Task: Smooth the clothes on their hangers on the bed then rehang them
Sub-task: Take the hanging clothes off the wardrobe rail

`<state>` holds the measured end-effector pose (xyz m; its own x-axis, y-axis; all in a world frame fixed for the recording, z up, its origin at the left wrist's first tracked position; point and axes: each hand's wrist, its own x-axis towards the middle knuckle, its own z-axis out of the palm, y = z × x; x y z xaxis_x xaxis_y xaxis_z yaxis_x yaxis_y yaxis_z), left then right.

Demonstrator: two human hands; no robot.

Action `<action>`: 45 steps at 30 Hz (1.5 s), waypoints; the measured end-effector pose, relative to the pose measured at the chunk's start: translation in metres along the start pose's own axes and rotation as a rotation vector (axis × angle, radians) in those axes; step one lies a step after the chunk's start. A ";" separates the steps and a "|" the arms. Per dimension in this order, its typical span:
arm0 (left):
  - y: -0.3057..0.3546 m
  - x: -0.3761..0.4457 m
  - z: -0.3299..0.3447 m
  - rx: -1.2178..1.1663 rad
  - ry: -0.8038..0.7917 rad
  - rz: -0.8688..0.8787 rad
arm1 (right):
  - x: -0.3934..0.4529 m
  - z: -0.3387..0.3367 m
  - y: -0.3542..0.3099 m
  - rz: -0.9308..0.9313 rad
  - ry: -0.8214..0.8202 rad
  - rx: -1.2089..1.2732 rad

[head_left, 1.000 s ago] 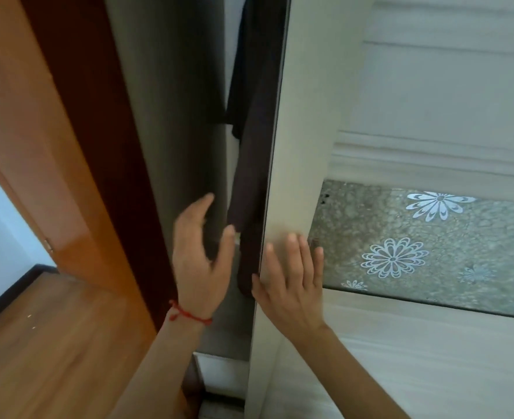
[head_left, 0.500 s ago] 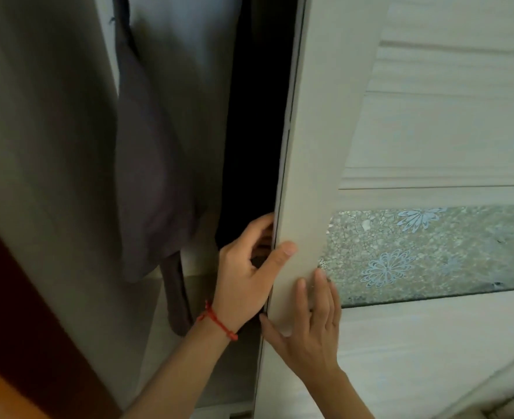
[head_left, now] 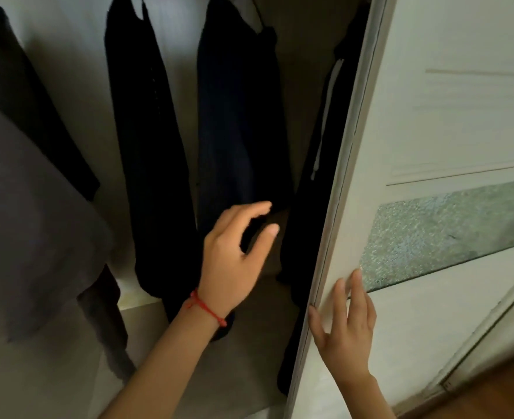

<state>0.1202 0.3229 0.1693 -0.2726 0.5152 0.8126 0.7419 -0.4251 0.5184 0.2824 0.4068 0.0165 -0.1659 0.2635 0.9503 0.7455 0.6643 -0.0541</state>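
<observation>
Dark clothes hang in a row inside the wardrobe, beside its pale door. I see my left hand, fingers spread and holding nothing, near their lower ends, while my right hand lies flat and open against the door's edge.
</observation>
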 end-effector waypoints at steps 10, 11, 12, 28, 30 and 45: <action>-0.009 0.104 -0.011 0.623 0.375 0.346 | 0.006 -0.003 0.080 0.241 -0.051 -0.047; -0.009 0.114 -0.013 0.668 0.404 0.341 | 0.009 -0.003 0.087 0.274 -0.056 -0.046; -0.009 0.124 -0.015 0.680 0.422 0.316 | 0.010 -0.004 0.094 0.300 -0.059 -0.047; -0.004 0.193 -0.003 0.432 0.305 0.108 | 0.020 -0.003 0.098 0.328 -0.011 0.027; -0.005 0.194 -0.003 0.434 0.301 0.108 | 0.040 -0.009 0.092 0.270 0.034 0.044; 0.002 0.217 -0.012 0.419 0.277 0.017 | 0.353 0.000 0.046 0.282 -0.021 0.347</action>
<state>0.0551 0.4248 0.3498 -0.3683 0.2694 0.8898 0.9146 -0.0672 0.3988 0.2578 0.5303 0.3498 -0.0030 0.4801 0.8772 0.5032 0.7588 -0.4135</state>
